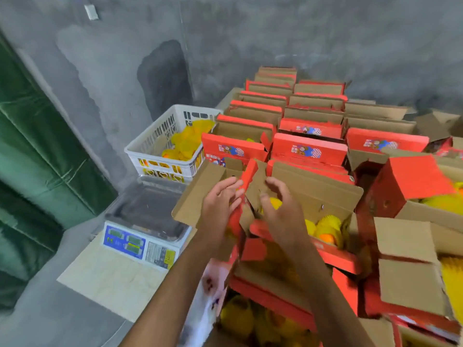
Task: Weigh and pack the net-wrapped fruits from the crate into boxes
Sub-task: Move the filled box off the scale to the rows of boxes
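I see many red boxes [308,149] behind the scale [147,221], several already with netted fruits [323,227] inside. The white crate [160,151], just behind the scale, is not empty yet, so work remains. My right hand [280,211] curls around one fruit over the open box; my left hand [220,204] is open, touching the flap.

— Where are the net-wrapped fruits [186,142]?
— Many lie in the white crate [150,146] behind the scale. Some sit in the open red box [325,256], in yellow net.
— And the other boxes [310,131]?
— They stand in rows, flaps up.
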Tool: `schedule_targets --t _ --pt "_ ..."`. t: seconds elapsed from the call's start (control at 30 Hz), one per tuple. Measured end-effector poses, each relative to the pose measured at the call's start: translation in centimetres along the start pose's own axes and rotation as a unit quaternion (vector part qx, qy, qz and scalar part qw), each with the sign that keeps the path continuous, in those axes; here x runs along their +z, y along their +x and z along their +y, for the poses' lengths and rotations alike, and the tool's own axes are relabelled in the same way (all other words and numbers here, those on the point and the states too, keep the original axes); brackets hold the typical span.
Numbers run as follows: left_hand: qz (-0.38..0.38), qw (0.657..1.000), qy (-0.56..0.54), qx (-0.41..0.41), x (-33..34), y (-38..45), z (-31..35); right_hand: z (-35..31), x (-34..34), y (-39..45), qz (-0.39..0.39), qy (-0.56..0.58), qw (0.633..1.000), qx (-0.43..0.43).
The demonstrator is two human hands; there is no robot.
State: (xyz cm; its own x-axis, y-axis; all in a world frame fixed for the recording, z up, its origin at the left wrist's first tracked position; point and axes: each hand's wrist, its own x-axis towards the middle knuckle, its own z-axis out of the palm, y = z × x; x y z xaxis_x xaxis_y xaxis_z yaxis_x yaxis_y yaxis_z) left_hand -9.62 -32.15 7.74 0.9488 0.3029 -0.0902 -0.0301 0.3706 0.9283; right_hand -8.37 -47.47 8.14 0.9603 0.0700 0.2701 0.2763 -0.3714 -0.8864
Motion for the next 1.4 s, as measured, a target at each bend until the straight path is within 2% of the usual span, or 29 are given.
schedule_targets --t 0.27,0.37,0.47,0.53,0.6,0.7,0.8,0.83,0.93,1.03,1.13,1.23,1.3,1.4 --pt "-0.012 0.994 0.106 0.027 -1.1 12.9 1.9 1.9 4.3 9.9 -0.005 -0.03 1.0 -0.003" --pt "-0.061 0.97 0.227 0.064 -2.7 17.7 1.8 2.1 5.9 13.8 -0.003 -0.068 0.998 -0.013" --pt "-0.111 0.969 0.191 0.107 -4.0 22.4 1.4 2.3 7.8 18.0 -0.02 -0.114 0.993 0.006" --pt "-0.136 0.952 0.235 0.139 -4.5 25.7 1.7 2.6 9.2 21.3 -0.031 -0.146 0.988 0.035" --pt "-0.141 0.919 0.327 0.168 -5.3 29.2 1.8 3.2 10.3 24.3 -0.032 -0.184 0.982 0.041" --pt "-0.161 0.823 0.504 0.209 -6.0 33.9 2.2 4.3 11.8 28.8 -0.025 -0.24 0.97 0.038" --pt "-0.205 0.724 0.621 0.219 -6.2 36.6 1.8 5.4 13.2 32.2 -0.021 -0.301 0.953 0.023" --pt "-0.215 0.705 0.638 0.224 -6.3 37.1 1.5 5.9 13.6 33.2 -0.024 -0.323 0.946 0.018" --pt "-0.235 0.692 0.633 0.256 -6.9 37.8 0.4 7.2 14.7 35.9 -0.059 -0.378 0.924 0.014" --pt "-0.242 0.664 0.64 0.302 -7.7 38.0 -1.1 8.7 15.8 37.5 -0.109 -0.432 0.895 0.014" --pt "-0.247 0.647 0.661 0.289 -7.9 38.3 -1.9 9.9 16.5 38.0 -0.102 -0.502 0.859 -0.015" --pt "-0.247 0.613 0.71 0.244 -7.5 38.0 -1.9 10.5 16.9 38.6 -0.089 -0.563 0.82 -0.049" --pt "-0.24 0.59 0.735 0.231 -7.2 37.9 -1.9 10.8 17.0 39.4 -0.095 -0.569 0.815 -0.051" --pt "-0.236 0.562 0.764 0.212 -6.7 37.9 -1.7 11.0 17.0 40.8 -0.091 -0.551 0.828 -0.044"
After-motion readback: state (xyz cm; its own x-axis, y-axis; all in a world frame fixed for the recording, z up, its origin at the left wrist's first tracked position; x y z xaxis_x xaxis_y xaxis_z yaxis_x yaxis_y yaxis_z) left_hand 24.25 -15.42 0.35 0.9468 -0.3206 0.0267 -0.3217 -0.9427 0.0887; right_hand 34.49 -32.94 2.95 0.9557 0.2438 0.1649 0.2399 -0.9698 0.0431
